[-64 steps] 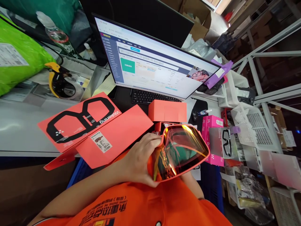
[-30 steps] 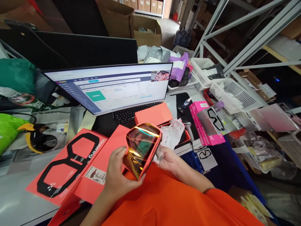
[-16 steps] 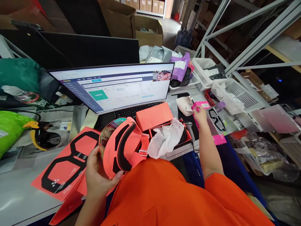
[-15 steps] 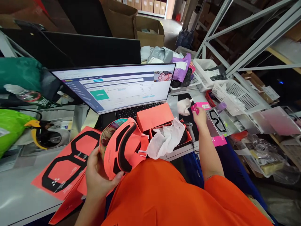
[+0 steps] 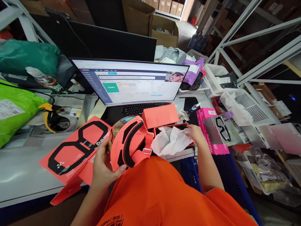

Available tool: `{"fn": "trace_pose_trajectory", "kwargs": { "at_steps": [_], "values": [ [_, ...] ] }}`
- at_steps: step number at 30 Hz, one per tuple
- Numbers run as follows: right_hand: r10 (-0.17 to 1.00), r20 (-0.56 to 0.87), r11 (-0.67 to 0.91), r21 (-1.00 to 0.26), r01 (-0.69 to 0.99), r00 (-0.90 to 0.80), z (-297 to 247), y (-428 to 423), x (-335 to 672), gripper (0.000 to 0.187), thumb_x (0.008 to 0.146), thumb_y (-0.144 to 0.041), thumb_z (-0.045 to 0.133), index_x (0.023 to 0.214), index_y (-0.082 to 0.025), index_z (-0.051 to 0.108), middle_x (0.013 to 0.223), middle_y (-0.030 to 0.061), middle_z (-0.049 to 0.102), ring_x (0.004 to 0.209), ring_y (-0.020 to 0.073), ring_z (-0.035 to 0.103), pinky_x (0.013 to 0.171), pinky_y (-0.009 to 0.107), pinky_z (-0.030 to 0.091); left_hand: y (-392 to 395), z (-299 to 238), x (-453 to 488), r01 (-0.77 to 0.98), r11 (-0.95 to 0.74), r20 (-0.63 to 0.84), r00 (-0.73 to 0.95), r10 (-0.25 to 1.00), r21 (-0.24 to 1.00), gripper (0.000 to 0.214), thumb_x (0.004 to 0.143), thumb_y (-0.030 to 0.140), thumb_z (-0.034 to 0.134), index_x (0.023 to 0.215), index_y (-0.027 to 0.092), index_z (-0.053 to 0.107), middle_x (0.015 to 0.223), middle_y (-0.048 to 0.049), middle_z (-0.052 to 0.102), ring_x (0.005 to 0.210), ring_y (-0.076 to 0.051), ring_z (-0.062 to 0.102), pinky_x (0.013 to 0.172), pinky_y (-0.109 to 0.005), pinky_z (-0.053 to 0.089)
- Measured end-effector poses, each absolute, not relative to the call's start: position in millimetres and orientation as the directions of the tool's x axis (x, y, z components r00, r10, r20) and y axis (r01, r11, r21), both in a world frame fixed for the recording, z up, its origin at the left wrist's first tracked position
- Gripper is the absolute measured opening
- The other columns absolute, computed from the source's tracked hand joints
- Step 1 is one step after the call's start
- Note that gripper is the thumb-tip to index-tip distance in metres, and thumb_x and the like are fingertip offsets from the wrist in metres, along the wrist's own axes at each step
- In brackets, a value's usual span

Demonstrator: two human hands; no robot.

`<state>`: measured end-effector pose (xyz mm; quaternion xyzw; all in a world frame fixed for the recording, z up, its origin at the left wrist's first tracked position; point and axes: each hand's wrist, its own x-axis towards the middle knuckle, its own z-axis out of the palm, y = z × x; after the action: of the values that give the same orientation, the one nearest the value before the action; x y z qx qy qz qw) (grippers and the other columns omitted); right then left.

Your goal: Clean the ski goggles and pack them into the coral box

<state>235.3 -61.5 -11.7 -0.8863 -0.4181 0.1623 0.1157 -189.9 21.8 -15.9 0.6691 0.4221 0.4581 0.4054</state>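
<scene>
My left hand (image 5: 105,161) is closed around coral ski goggles (image 5: 128,142) with black foam padding and a tinted lens. Their coral strap hangs toward the open box. In front of me, the open coral box (image 5: 154,131) holds crumpled white tissue paper (image 5: 172,141), which spills over its front side. My right hand (image 5: 196,133) is at the box's right end, fingers pinched on the tissue edge beside the rim. A coral lid-like box part (image 5: 161,115) stands behind. Left of the goggles lies a coral sleeve (image 5: 75,149) printed with a black goggle outline.
A monitor (image 5: 136,83) and keyboard (image 5: 145,108) stand behind the box. To the right are a pink box (image 5: 208,135) with a goggle-print card (image 5: 217,129) and white baskets (image 5: 249,106). A tape dispenser (image 5: 56,121) and a green bag (image 5: 16,110) sit left.
My right hand has let go of the pink box and come back to the tissue in the coral box. The goggles stay in my left hand, and their strap hangs lower. The view has shifted.
</scene>
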Motion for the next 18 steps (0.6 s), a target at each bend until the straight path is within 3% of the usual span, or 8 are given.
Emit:
{"fn": "trace_pose_trajectory", "kwargs": {
  "at_steps": [3,6,9,12,15,18],
  "values": [
    [0.851,-0.091,-0.497,-0.456,0.738,0.517,11,-71,229,0.037,0.077,-0.015,0.07,0.114,-0.017,0.076,0.115,0.0122,0.077,0.108,0.0256,0.071,0.098,0.036,0.053,21,-18,-190,0.136,-0.258,0.228,0.204,0.952,0.956,0.087,0.061,0.048,0.085,0.136,0.018,0.053,0.129,-0.0172,0.06,0.118,-0.038,0.064,0.094,-0.05,0.058],
    [0.895,0.233,-0.168,-0.614,0.771,0.381,45,-81,215,0.025,0.086,-0.025,0.067,0.108,-0.021,0.078,0.106,0.0089,0.077,0.096,0.0222,0.072,0.088,0.037,0.056,18,-17,-185,-0.05,-0.073,0.082,0.206,0.975,0.996,0.086,0.064,0.052,0.084,0.137,0.019,0.054,0.132,-0.0164,0.064,0.122,-0.038,0.063,0.101,-0.051,0.056],
    [0.808,0.533,0.142,-0.588,0.796,0.25,77,-87,196,0.013,0.086,-0.024,0.07,0.096,-0.024,0.079,0.091,0.0061,0.076,0.085,0.0206,0.07,0.078,0.037,0.057,16,-9,-177,-0.251,0.118,-0.067,0.204,0.977,0.961,0.084,0.067,0.058,0.081,0.137,0.02,0.056,0.126,-0.0152,0.069,0.12,-0.037,0.065,0.1,-0.053,0.057],
    [0.634,0.742,0.382,-0.546,0.746,0.219,101,-85,168,0.017,0.081,-0.013,0.072,0.089,-0.027,0.078,0.081,0.0028,0.071,0.078,0.0212,0.069,0.073,0.039,0.056,16,3,-173,-0.332,0.215,-0.128,0.266,0.955,0.919,0.082,0.066,0.056,0.082,0.135,0.02,0.059,0.124,-0.0153,0.071,0.117,-0.038,0.067,0.095,-0.052,0.06],
    [0.506,0.82,0.49,-0.528,0.693,0.267,119,-77,134,0.021,0.08,-0.009,0.072,0.087,-0.027,0.077,0.077,0.0011,0.068,0.076,0.0207,0.067,0.071,0.039,0.055,20,15,-171,-0.318,0.286,-0.151,0.389,0.909,0.904,0.075,0.064,0.049,0.085,0.129,0.02,0.063,0.125,-0.0153,0.071,0.116,-0.038,0.067,0.092,-0.05,0.06],
    [0.532,0.812,0.461,-0.515,0.722,0.24,135,-62,100,0.021,0.084,-0.009,0.069,0.091,-0.026,0.077,0.081,0.0019,0.069,0.077,0.0199,0.067,0.071,0.037,0.054,24,27,-166,-0.275,0.311,-0.138,0.505,0.852,0.91,0.07,0.063,0.046,0.086,0.124,0.02,0.065,0.125,-0.0141,0.072,0.114,-0.037,0.068,0.091,-0.047,0.06]
  ]
}}
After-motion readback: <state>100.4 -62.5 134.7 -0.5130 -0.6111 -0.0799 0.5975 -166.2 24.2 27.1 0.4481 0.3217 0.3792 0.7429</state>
